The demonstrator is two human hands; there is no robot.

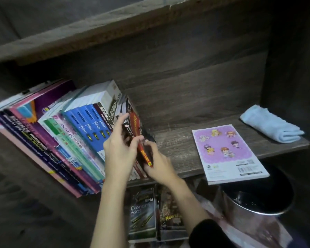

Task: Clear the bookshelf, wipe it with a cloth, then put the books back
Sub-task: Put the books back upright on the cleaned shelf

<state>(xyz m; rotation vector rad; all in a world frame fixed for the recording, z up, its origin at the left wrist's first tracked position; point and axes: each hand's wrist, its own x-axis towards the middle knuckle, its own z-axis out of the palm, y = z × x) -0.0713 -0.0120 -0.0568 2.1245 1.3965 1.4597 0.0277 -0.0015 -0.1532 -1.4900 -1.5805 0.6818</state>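
Observation:
A row of books [64,133] leans to the left on the dark wooden shelf [177,145]. At the row's right end stands a thin red-spined book [135,122]. My right hand [157,163] grips its lower spine. My left hand [119,149] holds the small books beside it, with the forefinger stretched up along them. A purple-covered book [227,151] lies flat on the shelf, its corner hanging over the front edge. At the far right of the shelf lies a folded light-blue cloth [270,127].
Below the shelf's front edge lie more books, one titled Ekonomi Asas [143,212]. A round metal bin [254,206] stands at the lower right under the purple book. The shelf's side wall [290,68] rises at the right; another board [115,24] runs overhead.

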